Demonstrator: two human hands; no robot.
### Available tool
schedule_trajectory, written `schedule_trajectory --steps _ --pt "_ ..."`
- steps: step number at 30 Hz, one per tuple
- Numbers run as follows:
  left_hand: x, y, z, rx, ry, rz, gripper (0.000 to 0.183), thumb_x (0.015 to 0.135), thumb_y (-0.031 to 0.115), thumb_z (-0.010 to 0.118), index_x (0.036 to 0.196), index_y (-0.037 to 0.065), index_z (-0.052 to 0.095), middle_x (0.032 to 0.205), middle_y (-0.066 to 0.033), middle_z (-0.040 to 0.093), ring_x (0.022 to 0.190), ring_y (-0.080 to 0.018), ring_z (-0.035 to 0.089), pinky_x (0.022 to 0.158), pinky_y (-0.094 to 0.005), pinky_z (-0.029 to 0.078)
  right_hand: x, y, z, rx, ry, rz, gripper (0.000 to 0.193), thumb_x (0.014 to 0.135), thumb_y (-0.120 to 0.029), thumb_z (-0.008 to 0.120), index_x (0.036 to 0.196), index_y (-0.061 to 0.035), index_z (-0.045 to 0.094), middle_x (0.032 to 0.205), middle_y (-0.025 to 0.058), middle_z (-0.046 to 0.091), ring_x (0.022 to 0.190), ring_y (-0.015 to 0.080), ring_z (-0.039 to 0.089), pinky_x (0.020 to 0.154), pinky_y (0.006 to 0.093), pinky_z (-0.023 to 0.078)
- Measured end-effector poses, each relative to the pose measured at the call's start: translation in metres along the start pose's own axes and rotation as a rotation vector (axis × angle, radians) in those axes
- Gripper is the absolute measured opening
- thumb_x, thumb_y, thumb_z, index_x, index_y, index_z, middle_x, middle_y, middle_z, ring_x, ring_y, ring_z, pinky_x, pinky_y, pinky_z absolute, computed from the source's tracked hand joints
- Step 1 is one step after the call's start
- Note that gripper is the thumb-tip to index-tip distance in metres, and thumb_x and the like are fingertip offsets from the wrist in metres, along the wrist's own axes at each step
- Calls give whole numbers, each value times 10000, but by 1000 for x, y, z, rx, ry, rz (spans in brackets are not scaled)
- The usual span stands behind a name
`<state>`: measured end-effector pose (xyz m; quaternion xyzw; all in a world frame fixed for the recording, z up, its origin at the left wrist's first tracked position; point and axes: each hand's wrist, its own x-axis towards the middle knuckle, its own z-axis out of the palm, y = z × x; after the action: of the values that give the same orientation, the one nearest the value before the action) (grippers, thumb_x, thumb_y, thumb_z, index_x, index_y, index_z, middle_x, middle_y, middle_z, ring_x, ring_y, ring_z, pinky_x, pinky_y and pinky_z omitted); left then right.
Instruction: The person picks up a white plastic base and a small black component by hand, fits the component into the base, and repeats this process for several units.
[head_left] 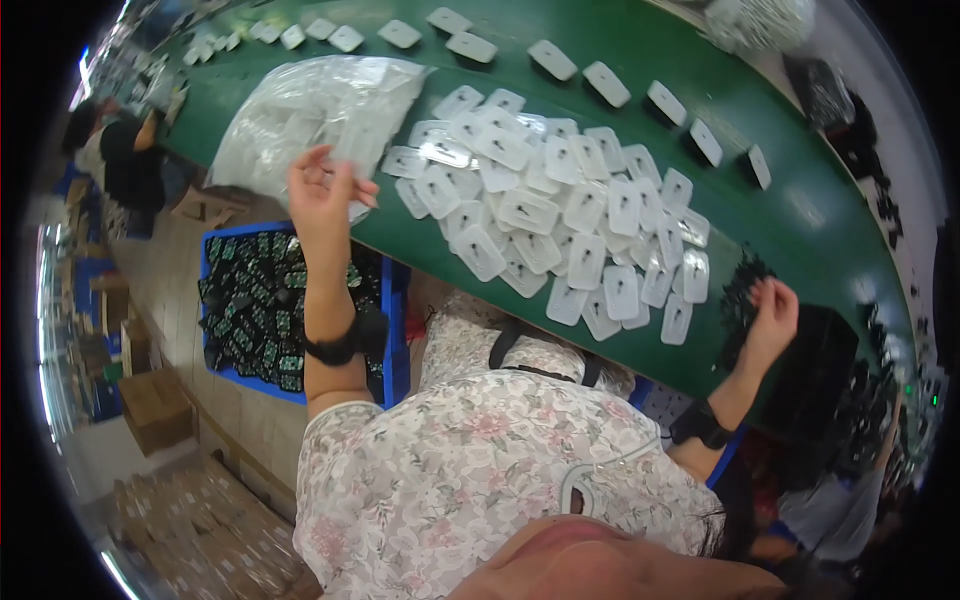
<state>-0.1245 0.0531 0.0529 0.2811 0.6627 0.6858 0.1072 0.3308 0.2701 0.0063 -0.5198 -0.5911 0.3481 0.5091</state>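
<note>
My left hand (325, 188) is raised over the near edge of a clear plastic bag (300, 115), its fingers apart and slightly blurred; nothing shows in it. At the right, my right hand (774, 318) reaches into a small heap of tiny black parts (742, 290). Its fingertips are pinched together, and whatever they hold is too small to make out. Between the hands spreads a large pile of translucent white rectangular plastic pieces (530, 210), many with a small black part at the centre.
White-topped blocks (550, 60) line the far side of the green table (640, 40). A blue crate (398, 340) of dark, green-marked pieces stands below my left arm. Beside my right hand is a black box (815, 360). Another person (130, 160) sits at far left.
</note>
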Motion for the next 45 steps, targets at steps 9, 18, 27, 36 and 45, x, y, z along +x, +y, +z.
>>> schedule_trajectory --steps 9,18,27,36,45 --pt "-97 5 128 -464 -796 -688 327 857 -9 495 1141 -36 334 991 -205 573 818 -299 645 715 -334 554 -57 -79 131 401 -717 -135 55 803 22 577 852 -2 575 1066 88 519 896 126 510 776 252 423" --pt "-99 -13 133 -270 -866 -634 188 877 132 567 997 -5 521 879 -26 573 695 -89 493 633 -208 400 -75 -70 134 360 -768 -10 75 794 -11 614 859 -13 575 927 40 504 829 115 512 732 234 422" --pt "-117 -5 141 8 -700 -174 143 795 37 633 937 37 619 685 -29 534 532 -77 462 472 -232 360 -77 -71 134 297 -655 -65 68 775 -41 648 800 -26 587 815 5 497 691 81 463 634 204 379" --pt "-113 -8 139 89 -684 93 140 793 -40 586 911 31 613 676 -68 517 474 -124 470 434 -252 361 -77 -77 130 195 -691 -152 71 765 -24 642 818 -18 595 817 29 509 671 101 466 605 216 382" --pt "-119 -8 139 109 -677 125 200 816 -65 537 994 22 569 709 -70 528 521 -123 537 459 -243 432 -73 -86 125 -163 -571 -641 84 724 -19 639 781 -24 578 758 83 524 618 192 526 519 281 413"
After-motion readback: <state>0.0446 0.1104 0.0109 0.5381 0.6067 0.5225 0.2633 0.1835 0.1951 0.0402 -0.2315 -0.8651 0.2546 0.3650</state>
